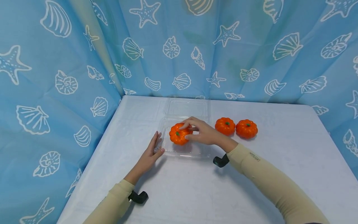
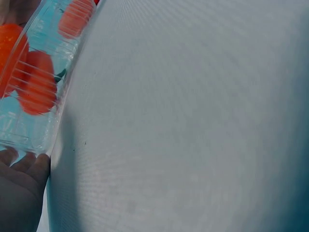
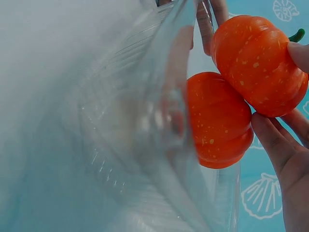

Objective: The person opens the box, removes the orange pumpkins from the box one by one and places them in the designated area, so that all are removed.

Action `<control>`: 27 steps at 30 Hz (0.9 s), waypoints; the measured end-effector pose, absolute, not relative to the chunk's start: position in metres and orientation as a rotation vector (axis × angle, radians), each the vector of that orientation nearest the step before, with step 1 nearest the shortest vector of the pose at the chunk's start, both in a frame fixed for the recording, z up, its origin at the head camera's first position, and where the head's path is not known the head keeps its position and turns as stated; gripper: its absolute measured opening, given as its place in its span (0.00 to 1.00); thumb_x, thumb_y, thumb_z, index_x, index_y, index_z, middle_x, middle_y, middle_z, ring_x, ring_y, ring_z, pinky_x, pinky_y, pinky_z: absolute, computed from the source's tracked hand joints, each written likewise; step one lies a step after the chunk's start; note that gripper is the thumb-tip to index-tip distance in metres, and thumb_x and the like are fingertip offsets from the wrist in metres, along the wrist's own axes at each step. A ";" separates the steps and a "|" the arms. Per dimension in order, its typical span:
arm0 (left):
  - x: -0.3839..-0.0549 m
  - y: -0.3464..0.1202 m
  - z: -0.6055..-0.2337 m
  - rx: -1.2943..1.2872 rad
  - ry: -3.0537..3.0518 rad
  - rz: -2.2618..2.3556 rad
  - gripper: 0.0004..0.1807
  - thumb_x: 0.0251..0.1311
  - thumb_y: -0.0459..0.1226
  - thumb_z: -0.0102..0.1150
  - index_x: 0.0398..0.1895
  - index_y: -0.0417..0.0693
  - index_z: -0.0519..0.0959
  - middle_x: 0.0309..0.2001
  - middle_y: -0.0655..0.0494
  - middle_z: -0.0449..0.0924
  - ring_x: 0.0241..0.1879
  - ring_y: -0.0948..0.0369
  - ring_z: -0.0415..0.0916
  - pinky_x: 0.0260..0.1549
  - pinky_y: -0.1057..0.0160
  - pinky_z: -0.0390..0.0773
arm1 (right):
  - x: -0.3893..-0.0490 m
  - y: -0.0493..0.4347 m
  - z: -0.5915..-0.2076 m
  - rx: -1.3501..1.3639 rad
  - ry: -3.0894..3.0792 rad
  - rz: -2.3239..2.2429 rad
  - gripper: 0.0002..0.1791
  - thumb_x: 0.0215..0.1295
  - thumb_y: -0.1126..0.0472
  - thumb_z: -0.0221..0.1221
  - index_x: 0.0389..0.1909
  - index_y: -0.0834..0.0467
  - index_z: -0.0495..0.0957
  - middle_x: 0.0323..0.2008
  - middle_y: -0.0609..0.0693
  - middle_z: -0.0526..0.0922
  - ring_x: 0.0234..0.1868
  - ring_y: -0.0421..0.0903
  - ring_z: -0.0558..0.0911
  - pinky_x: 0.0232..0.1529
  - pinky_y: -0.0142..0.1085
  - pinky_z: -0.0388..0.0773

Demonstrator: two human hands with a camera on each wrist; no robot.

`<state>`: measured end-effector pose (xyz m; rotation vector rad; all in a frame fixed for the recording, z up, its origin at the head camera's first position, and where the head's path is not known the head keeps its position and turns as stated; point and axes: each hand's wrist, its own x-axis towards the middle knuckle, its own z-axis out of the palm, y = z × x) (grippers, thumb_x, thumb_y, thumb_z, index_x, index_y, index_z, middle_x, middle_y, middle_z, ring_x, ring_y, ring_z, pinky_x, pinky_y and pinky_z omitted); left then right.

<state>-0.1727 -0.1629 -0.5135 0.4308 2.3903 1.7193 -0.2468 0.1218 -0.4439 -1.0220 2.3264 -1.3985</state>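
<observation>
An orange toy pumpkin (image 1: 178, 134) with a green stem is held between the thumb and fingers of my right hand (image 1: 204, 132). It is over the clear plastic container (image 1: 201, 152), whose lid (image 1: 188, 107) lies folded back. A second pumpkin (image 3: 217, 125) is in the container right against the held one, as the right wrist view shows; from the head it is mostly hidden. My left hand (image 1: 148, 157) touches the container's left side with nearly straight fingers, thumb near the front corner. The left wrist view catches its fingertips (image 2: 42, 162) at the container's end.
Two more orange pumpkins, one nearer (image 1: 225, 126) and one farther right (image 1: 246, 128), sit side by side on the white-covered table (image 1: 274, 165), to the right of the container. A blue curtain (image 1: 156, 62) with shell prints hangs behind the table and along its left.
</observation>
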 end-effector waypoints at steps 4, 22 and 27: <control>-0.173 -0.163 -0.514 0.439 2.384 1.736 0.44 0.75 0.32 0.53 0.84 0.48 0.38 0.82 0.48 0.43 0.80 0.48 0.43 0.73 0.40 0.53 | -0.247 0.127 -0.445 -0.981 2.322 -1.424 0.14 0.68 0.62 0.66 0.53 0.51 0.81 0.64 0.50 0.74 0.67 0.51 0.72 0.64 0.53 0.74; -0.172 -0.162 -0.515 0.413 2.413 1.707 0.44 0.75 0.35 0.54 0.84 0.50 0.38 0.82 0.48 0.43 0.80 0.48 0.41 0.73 0.40 0.53 | -0.242 0.156 -0.443 -0.873 2.368 -1.489 0.16 0.69 0.59 0.66 0.56 0.52 0.79 0.64 0.50 0.74 0.68 0.51 0.72 0.64 0.50 0.75; -0.172 -0.162 -0.516 0.414 2.422 1.706 0.44 0.75 0.35 0.53 0.84 0.50 0.38 0.82 0.47 0.43 0.80 0.48 0.40 0.73 0.40 0.52 | -0.239 0.165 -0.444 -0.867 2.373 -1.493 0.16 0.70 0.60 0.64 0.57 0.52 0.77 0.66 0.50 0.74 0.69 0.52 0.71 0.65 0.51 0.73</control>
